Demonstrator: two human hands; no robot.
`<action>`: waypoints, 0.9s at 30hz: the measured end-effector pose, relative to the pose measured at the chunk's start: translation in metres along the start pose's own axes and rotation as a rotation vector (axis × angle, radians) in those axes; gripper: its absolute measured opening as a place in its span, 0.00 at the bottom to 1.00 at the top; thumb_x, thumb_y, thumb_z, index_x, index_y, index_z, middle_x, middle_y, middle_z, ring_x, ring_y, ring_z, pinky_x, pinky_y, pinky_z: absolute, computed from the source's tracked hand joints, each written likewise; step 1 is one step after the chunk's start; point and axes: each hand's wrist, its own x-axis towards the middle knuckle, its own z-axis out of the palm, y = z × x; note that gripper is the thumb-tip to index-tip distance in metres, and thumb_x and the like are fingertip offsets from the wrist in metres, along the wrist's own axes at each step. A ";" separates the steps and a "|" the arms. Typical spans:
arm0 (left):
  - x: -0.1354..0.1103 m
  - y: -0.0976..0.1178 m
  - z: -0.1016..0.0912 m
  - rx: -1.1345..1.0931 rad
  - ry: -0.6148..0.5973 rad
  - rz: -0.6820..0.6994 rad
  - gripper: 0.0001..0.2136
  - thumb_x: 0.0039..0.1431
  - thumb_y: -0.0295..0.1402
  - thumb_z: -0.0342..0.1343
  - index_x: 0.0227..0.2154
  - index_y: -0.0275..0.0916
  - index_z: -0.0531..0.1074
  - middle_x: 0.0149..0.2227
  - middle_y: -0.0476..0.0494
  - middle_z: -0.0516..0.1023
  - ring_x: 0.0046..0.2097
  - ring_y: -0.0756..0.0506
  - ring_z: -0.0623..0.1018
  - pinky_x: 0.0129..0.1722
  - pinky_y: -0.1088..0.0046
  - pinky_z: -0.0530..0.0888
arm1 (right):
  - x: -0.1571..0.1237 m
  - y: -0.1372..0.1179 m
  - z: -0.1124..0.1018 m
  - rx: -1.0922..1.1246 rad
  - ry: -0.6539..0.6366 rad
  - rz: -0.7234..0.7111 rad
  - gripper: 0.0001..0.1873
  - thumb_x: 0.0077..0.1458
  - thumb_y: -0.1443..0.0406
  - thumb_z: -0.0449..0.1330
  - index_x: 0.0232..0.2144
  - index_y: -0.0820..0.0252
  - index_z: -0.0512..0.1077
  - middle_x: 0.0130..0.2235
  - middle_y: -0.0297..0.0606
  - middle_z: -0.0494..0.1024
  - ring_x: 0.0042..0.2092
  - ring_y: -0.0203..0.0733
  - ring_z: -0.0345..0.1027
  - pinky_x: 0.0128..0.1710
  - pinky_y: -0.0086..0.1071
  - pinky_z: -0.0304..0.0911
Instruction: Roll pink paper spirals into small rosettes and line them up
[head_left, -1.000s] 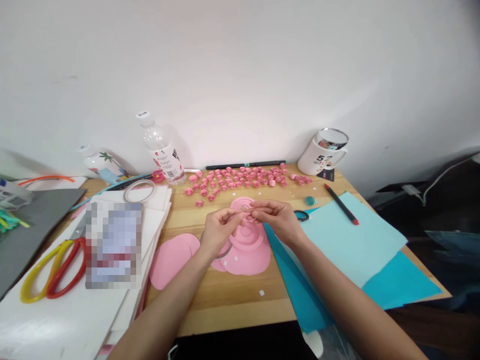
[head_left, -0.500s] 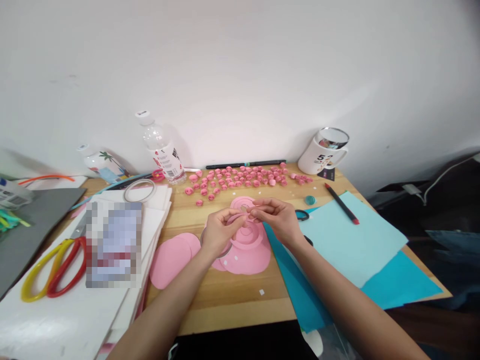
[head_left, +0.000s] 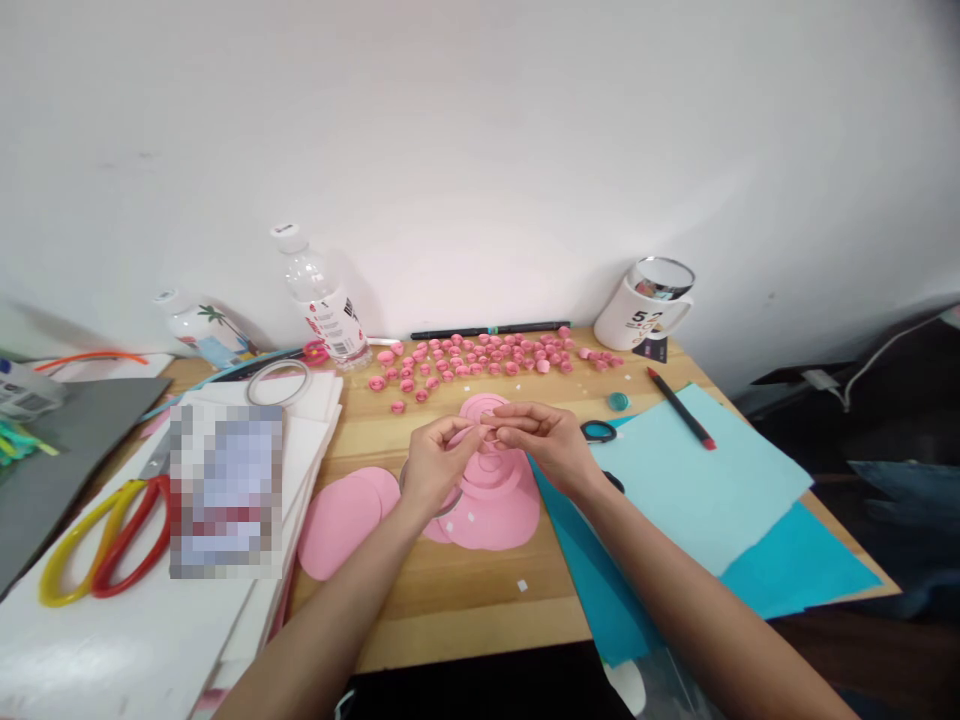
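Note:
My left hand (head_left: 439, 460) and my right hand (head_left: 551, 440) meet over the middle of the table, fingertips pinched together. Between them is a narrow pink paper strip (head_left: 463, 436), mostly hidden by the fingers. Just below lies a pink paper spiral (head_left: 491, 483) on top of larger pink paper discs (head_left: 499, 530). A round ring-like edge shows partly behind my left hand. More pink paper circles (head_left: 341, 525) rest left of it. Beyond the hands, many small rolled pink paper flowers (head_left: 480, 355) are spread near the wall.
Scissors with yellow and red handles (head_left: 112, 540) lie on papers at left, by a tape ring (head_left: 279, 384). A water bottle (head_left: 326, 300) and a white mug (head_left: 645, 305) stand at the back. Blue sheets (head_left: 705, 480), a pen (head_left: 681, 408) and black-handled scissors (head_left: 598, 431) are at right.
My right hand has shifted slightly left, closer to my left hand, and the fingertips now overlap more around the strip. More of the black scissor handle shows.

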 end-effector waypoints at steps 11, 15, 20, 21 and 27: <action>0.000 -0.002 -0.001 0.025 -0.002 0.007 0.10 0.48 0.38 0.59 0.24 0.35 0.74 0.23 0.46 0.77 0.25 0.50 0.74 0.26 0.77 0.69 | 0.001 0.001 0.000 0.017 -0.003 0.024 0.17 0.35 0.63 0.70 0.32 0.60 0.76 0.33 0.41 0.81 0.35 0.45 0.76 0.39 0.39 0.71; 0.000 -0.003 -0.002 0.041 -0.006 0.013 0.09 0.48 0.38 0.59 0.25 0.35 0.74 0.24 0.46 0.78 0.26 0.50 0.74 0.27 0.77 0.69 | 0.000 0.000 0.001 0.002 0.007 0.010 0.16 0.36 0.64 0.70 0.32 0.60 0.76 0.33 0.40 0.81 0.34 0.43 0.76 0.38 0.37 0.71; -0.001 -0.001 -0.002 0.059 -0.017 0.021 0.09 0.48 0.37 0.59 0.24 0.36 0.74 0.24 0.46 0.78 0.26 0.50 0.74 0.27 0.77 0.68 | -0.001 0.001 0.002 -0.012 0.025 0.004 0.16 0.35 0.64 0.70 0.32 0.61 0.76 0.32 0.40 0.81 0.33 0.43 0.75 0.36 0.37 0.70; -0.001 -0.001 -0.002 0.064 -0.017 0.021 0.09 0.48 0.38 0.59 0.24 0.36 0.74 0.23 0.46 0.78 0.26 0.50 0.74 0.27 0.77 0.68 | -0.001 0.001 0.002 -0.015 0.030 -0.001 0.16 0.35 0.64 0.70 0.32 0.61 0.76 0.32 0.40 0.81 0.33 0.43 0.75 0.36 0.37 0.70; -0.002 0.002 0.000 0.055 0.004 0.032 0.10 0.48 0.39 0.59 0.26 0.35 0.74 0.23 0.46 0.77 0.24 0.51 0.73 0.25 0.78 0.68 | -0.001 -0.001 0.003 -0.021 0.066 -0.024 0.16 0.34 0.63 0.70 0.30 0.61 0.75 0.30 0.40 0.81 0.31 0.42 0.75 0.35 0.35 0.70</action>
